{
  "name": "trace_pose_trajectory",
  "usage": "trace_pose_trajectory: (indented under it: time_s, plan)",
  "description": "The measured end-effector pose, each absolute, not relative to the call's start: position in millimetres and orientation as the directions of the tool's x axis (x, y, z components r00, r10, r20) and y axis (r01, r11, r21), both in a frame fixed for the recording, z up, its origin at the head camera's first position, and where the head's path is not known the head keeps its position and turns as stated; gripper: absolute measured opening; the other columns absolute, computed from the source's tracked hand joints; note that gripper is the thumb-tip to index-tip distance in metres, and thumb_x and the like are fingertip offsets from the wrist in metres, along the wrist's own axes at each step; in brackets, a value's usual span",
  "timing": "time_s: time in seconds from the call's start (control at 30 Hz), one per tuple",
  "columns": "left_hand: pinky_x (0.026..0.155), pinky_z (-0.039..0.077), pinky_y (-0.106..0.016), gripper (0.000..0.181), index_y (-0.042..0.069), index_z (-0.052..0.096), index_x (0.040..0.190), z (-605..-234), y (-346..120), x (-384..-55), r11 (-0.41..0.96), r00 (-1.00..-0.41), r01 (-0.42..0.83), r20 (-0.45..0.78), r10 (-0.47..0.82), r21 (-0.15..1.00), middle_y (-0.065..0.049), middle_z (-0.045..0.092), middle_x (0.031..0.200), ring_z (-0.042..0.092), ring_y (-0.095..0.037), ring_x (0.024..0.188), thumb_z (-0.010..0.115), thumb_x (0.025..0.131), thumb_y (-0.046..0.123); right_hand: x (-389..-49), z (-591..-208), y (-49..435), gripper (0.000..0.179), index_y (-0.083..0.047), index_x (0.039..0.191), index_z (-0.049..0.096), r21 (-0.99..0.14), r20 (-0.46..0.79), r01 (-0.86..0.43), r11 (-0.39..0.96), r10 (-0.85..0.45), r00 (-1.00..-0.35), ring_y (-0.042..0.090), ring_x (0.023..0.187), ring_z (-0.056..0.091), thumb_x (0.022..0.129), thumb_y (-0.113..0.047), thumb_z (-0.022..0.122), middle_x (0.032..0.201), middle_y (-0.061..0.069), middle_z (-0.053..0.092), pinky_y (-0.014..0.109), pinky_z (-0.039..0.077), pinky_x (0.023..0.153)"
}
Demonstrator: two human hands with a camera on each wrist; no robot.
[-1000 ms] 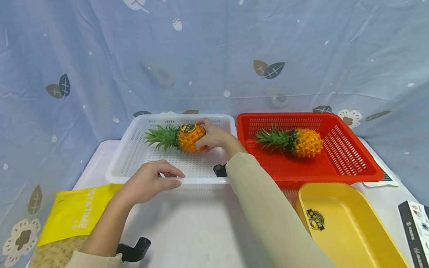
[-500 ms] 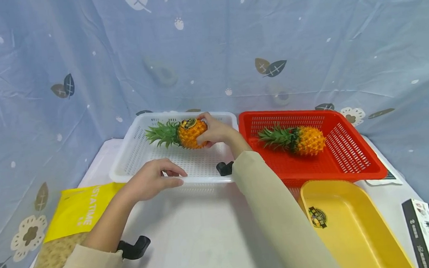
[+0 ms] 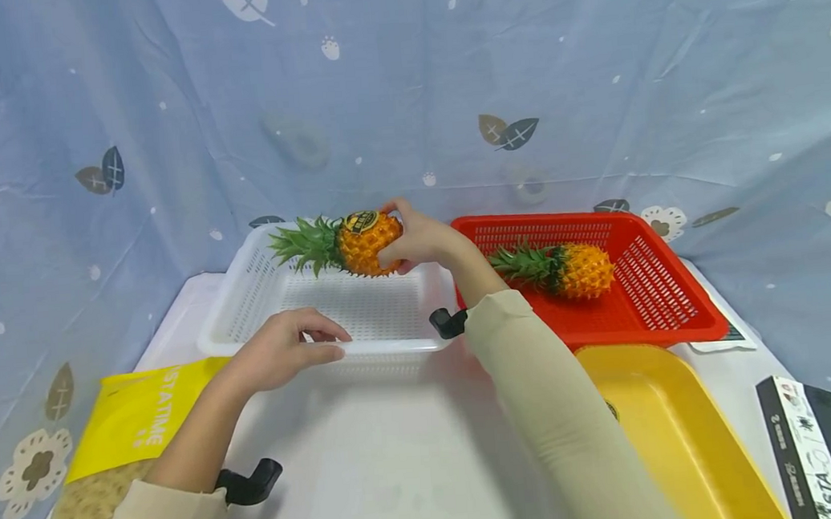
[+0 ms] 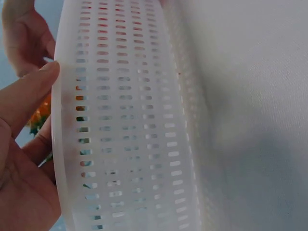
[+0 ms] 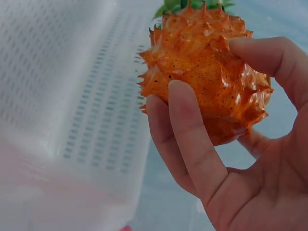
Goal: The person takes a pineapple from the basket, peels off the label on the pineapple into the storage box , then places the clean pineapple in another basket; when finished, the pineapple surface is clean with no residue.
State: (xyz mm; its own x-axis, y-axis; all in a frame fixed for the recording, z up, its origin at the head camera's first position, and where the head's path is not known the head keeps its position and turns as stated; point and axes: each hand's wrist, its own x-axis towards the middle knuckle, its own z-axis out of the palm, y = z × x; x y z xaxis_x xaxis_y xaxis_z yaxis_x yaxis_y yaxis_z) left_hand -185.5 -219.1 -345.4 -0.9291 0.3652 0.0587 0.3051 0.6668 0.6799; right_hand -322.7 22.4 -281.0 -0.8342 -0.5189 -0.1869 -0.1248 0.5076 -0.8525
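Observation:
My right hand [image 3: 417,239] grips a small orange pineapple [image 3: 365,245] by its base end, with fingertips and thumb on its spiky skin in the right wrist view. Its green crown [image 3: 306,247] points left, and a dark round label faces up. The fruit hangs above the white perforated basket [image 3: 364,349]. At that basket's near rim, my left hand [image 3: 291,348] holds on, thumb on the outer side and fingers reaching inside; the left wrist view shows this rim [image 4: 58,144] between them. A second pineapple [image 3: 581,270] lies in the red basket.
The red basket [image 3: 681,328] stands right of the white one. In front of it sits a yellow tray [image 3: 665,411], partly behind my right sleeve. A yellow-topped bag [image 3: 144,411] lies at left, a black-and-white box [image 3: 812,449] at right. A patterned curtain [image 3: 404,91] hangs behind.
My right hand has raised the pineapple from inside the white basket to about the height of its far rim. My left hand has stayed on the near rim.

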Motion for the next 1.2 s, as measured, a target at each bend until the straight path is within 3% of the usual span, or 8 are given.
trace_pose_trajectory:
  time_s: [0.17,0.37,0.5,0.73,0.93,1.2]
  plan:
    - [0.077,0.052,-0.03,0.016,0.018,0.08,0.109,-345,-220,-184,0.651,-0.922,0.322,0.074,0.379,0.688,0.003,0.071,0.098,0.06,-0.016,0.091,0.076,0.094,0.021,-309,-273,32,0.089,-0.022,0.154,0.023,-0.852,-0.169,-0.123,0.509,-0.489,-0.856,0.028,0.089,0.066,0.085,-0.012,0.079,0.132,0.014,0.052,0.036,0.063,0.08]
    - [0.076,0.052,-0.03,0.016,0.019,0.08,0.109,-348,-219,-184,0.644,-0.924,0.318,0.073,0.377,0.696,0.005,0.07,0.098,0.06,-0.016,0.092,0.074,0.095,0.02,-294,-261,49,0.09,-0.021,0.155,0.024,-0.862,-0.148,-0.12,0.492,-0.471,-0.87,0.029,0.099,0.068,0.085,-0.012,0.08,0.133,0.014,0.052,0.044,0.062,0.089]
    - [0.075,0.052,-0.029,0.016,0.019,0.08,0.11,-350,-219,-183,0.644,-0.924,0.318,0.076,0.374,0.695,0.006,0.07,0.099,0.061,-0.016,0.093,0.074,0.095,0.02,-282,-253,59,0.088,-0.021,0.154,0.027,-0.868,-0.123,-0.123,0.481,-0.45,-0.885,0.033,0.1,0.07,0.085,-0.014,0.08,0.131,0.013,0.054,0.043,0.063,0.087]
    - [0.074,0.053,-0.028,0.016,0.019,0.079,0.11,-346,-220,-180,0.647,-0.918,0.334,0.082,0.388,0.686,0.005,0.07,0.1,0.061,-0.014,0.092,0.074,0.095,0.021,-258,-245,76,0.087,-0.022,0.152,0.029,-0.885,-0.1,-0.113,0.451,-0.424,-0.9,0.031,0.091,0.073,0.084,-0.014,0.081,0.126,0.014,0.058,0.04,0.064,0.081]
    - [0.073,0.053,-0.027,0.019,0.016,0.079,0.112,-345,-223,-178,0.651,-0.919,0.336,0.085,0.385,0.681,0.005,0.07,0.099,0.061,-0.013,0.092,0.074,0.095,0.023,-242,-245,86,0.085,-0.023,0.153,0.03,-0.887,-0.105,-0.11,0.448,-0.428,-0.898,0.033,0.087,0.075,0.085,-0.013,0.08,0.136,0.012,0.049,0.039,0.064,0.081]
    - [0.073,0.052,-0.027,0.016,0.019,0.08,0.109,-347,-220,-181,0.659,-0.916,0.357,0.111,0.385,0.661,0.006,0.07,0.099,0.061,-0.013,0.093,0.076,0.094,0.022,-220,-242,103,0.085,-0.026,0.149,0.035,-0.865,-0.095,-0.141,0.481,-0.434,-0.896,0.029,0.114,0.063,0.079,-0.013,0.082,0.133,0.008,0.051,0.044,0.064,0.082]
